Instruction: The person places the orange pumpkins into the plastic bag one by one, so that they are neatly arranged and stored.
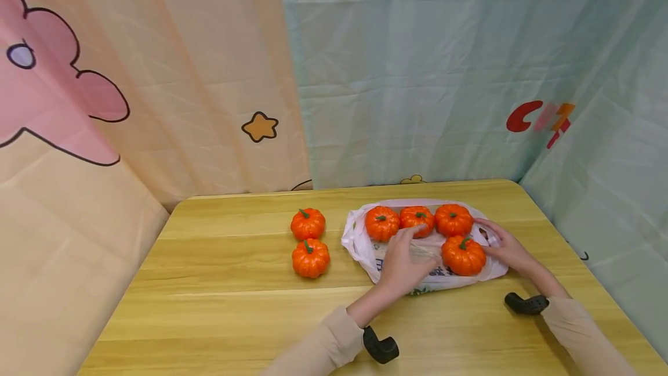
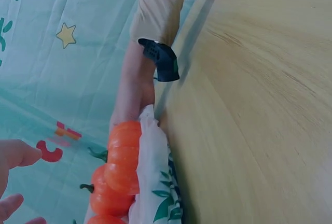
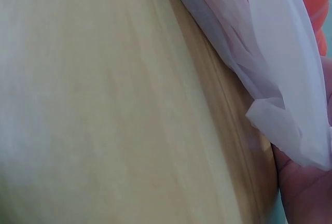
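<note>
A staged tabletop booth, not a lived-in room: printed cartoon curtains [image 1: 209,74] (a star, a pink flower, coloured letters) hang close behind and beside both hands, closing in a bare wooden table [image 1: 219,306] set with toy pumpkins [image 1: 308,223].

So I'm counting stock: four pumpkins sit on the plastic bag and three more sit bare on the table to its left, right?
Not quite. Four pumpkins do sit on the bag, but only two pumpkins sit bare on the table to its left, not three. The head view shows this.
</note>
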The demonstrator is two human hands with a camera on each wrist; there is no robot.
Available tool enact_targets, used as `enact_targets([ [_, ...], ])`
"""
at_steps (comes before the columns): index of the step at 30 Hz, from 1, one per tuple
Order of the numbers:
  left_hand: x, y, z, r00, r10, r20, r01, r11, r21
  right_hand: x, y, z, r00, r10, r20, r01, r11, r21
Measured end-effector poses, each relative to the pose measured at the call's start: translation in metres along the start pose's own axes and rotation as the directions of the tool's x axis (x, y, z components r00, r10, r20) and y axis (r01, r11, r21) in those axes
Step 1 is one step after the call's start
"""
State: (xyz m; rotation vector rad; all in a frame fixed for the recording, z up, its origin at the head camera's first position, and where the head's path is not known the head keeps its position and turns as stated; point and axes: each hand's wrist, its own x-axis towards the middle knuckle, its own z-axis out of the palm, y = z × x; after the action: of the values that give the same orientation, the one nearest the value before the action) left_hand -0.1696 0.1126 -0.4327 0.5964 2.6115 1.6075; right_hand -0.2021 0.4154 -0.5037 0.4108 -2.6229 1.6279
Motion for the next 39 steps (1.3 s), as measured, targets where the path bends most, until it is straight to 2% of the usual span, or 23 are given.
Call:
enact_targets([
  [6, -0.01, -0.003, -0.018, 0.999, 0.026, -0.019, -0.026, 1.0, -0.002, 0.0, -0.004, -0.001, 0.998, 0.06, 0.011, -0.06, 0.998, -0.009],
  [10, -0.018, -0.01, -0.026, 0.998, 0.054, -0.038, -0.053, 0.998, 0.012, 0.001, -0.005, -0.001, 0.996, 0.089, 0.011, -0.089, 0.996, -0.03],
  [18, -0.03, -0.026, -0.047, 0.992, 0.061, -0.111, -0.061, 0.998, -0.002, 0.0, -0.005, -0.001, 0.997, 0.077, 0.012, -0.077, 0.997, -0.026],
  [24, -0.036, -0.038, -0.064, 0.979, 0.087, -0.182, -0.087, 0.996, 0.007, 0.0, -0.006, 0.0, 0.996, 0.084, 0.016, -0.084, 0.996, -0.012],
  [30, -0.04, -0.044, -0.08, 0.97, 0.073, -0.232, -0.071, 0.997, 0.02, 0.0, -0.007, -0.001, 0.993, 0.116, 0.022, -0.116, 0.993, -0.032],
  [34, -0.044, -0.049, -0.091, 0.961, 0.068, -0.267, -0.056, 0.997, 0.051, 0.001, -0.006, -0.001, 0.995, 0.1, 0.021, -0.1, 0.995, -0.022],
  [39, -0.05, -0.056, -0.102, 0.945, 0.088, -0.315, -0.074, 0.996, 0.057, 0.0, -0.003, -0.001, 0.997, 0.073, 0.019, -0.073, 0.997, -0.009],
])
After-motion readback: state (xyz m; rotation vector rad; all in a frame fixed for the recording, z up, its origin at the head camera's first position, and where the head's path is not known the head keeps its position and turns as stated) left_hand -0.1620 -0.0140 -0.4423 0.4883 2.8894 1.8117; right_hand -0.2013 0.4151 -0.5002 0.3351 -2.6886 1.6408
